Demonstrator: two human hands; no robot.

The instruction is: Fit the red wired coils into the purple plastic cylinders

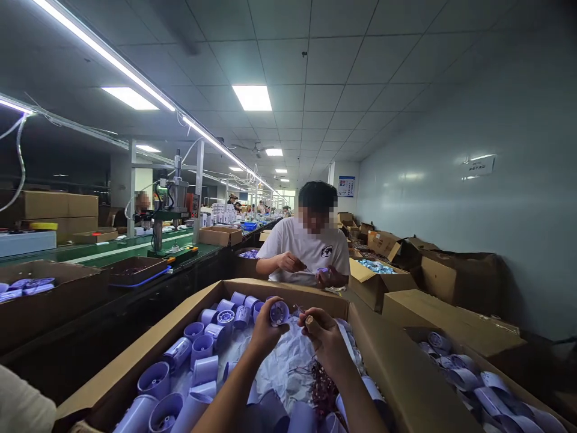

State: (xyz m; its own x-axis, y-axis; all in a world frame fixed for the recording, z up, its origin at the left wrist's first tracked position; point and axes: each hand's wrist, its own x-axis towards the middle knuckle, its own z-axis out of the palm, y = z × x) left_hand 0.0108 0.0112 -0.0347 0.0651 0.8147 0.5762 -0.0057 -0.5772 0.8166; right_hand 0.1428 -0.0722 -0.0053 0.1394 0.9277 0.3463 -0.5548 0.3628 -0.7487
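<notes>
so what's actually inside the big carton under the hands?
Purple cups, mostly left and near side; crumpled white sheet in the middle; dark red wiry bits on the right. Carton floor and anything under the sheet: covered, can't tell.

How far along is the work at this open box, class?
Partway, it seems. Whether any loose purple cups in the cardboard box are finished is unclear. The left hand holds another purple cup; the right hand, a tan-ended item. Dark red wires lie piled, apparently unused.

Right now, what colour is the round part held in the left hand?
The round part in the left hand is light purple, seen in the head view.
</notes>
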